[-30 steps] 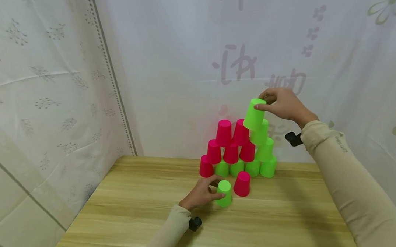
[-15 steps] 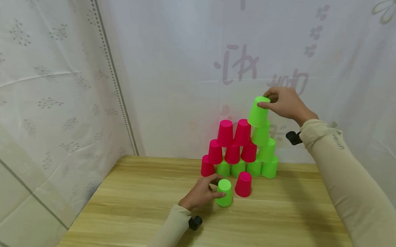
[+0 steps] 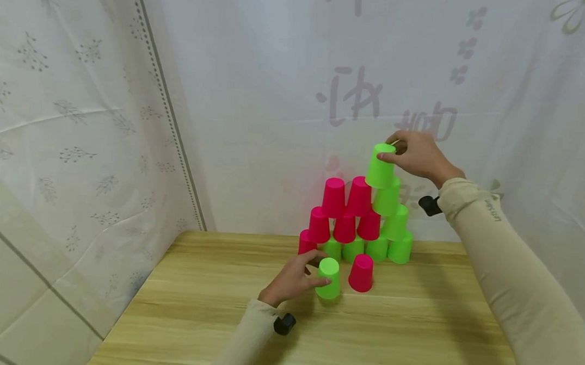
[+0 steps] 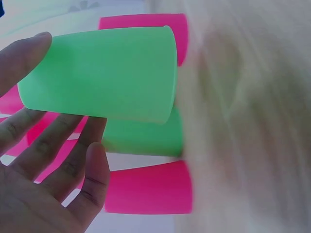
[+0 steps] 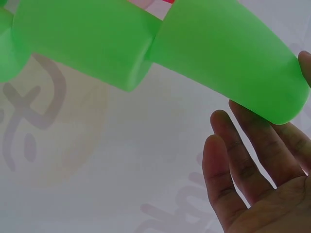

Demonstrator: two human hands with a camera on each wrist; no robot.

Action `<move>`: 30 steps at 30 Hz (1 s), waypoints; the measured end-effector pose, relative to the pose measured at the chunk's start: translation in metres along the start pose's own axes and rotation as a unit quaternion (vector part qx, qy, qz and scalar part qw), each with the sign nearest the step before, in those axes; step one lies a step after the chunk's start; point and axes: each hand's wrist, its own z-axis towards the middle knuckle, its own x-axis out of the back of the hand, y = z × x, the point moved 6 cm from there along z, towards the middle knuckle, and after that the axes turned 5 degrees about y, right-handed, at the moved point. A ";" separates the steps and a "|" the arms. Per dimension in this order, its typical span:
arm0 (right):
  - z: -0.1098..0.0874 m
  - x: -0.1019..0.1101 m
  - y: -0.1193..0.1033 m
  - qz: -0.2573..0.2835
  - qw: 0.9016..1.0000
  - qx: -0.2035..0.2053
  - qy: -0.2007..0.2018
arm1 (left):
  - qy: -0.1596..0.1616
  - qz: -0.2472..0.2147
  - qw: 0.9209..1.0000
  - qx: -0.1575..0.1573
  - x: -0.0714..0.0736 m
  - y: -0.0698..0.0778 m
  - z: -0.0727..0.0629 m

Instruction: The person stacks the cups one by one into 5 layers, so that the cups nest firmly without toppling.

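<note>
My left hand [image 3: 292, 278] pinches an upside-down green cup [image 4: 102, 75] between thumb and fingers. In the left wrist view its rim stands apart from the wooden table. At the top right of a cup pyramid, my right hand [image 3: 418, 155] holds another upside-down green cup [image 5: 233, 58] near its base, thumb on one side and fingers on the other. That cup's rim is right at the upper green cup [image 5: 87, 41] of the stack, overlapping it. The pyramid mixes red cups [image 3: 334, 198] and green cups [image 3: 400, 248], all upside down.
One red cup [image 3: 361, 273] stands alone in front of the pyramid, just right of my left hand. The wooden table [image 3: 209, 298] ends at a patterned white curtain [image 3: 255, 148] behind the stack. Another curtain [image 3: 69, 140] hangs along the left side.
My left hand has lifted its green cup slightly and shifted it a little left. The right hand's cup has moved slightly right and become more upright over the stack.
</note>
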 end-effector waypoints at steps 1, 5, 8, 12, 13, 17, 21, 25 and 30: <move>0.000 0.000 0.001 -0.001 1.000 -0.002 -0.001 | 0.000 0.001 1.000 -0.003 0.003 0.003 0.001; -0.003 0.000 0.001 -0.001 1.000 -0.007 -0.006 | -0.006 -0.009 1.000 -0.011 0.014 0.017 0.006; -0.006 0.001 0.000 0.003 1.000 -0.005 -0.002 | -0.008 -0.009 1.000 -0.028 0.025 0.028 0.012; -0.014 0.002 0.000 0.009 1.000 0.000 0.009 | 0.002 0.016 0.998 -0.068 0.040 0.047 0.022; -0.017 0.003 0.001 0.011 1.000 0.000 0.013 | 0.005 0.021 0.997 -0.077 0.044 0.052 0.024; -0.031 0.006 0.002 0.021 0.999 -0.001 0.036 | 0.016 0.042 0.994 -0.103 0.061 0.073 0.035; -0.047 0.010 0.001 0.036 0.996 0.010 0.082 | 0.025 0.046 0.992 -0.115 0.077 0.096 0.047; -0.067 0.009 -0.004 0.058 0.989 0.024 0.137 | 0.037 0.050 0.990 -0.129 0.094 0.117 0.060; -0.100 -0.012 -0.014 0.106 0.975 0.070 0.184 | 0.050 0.043 0.988 -0.139 0.111 0.136 0.078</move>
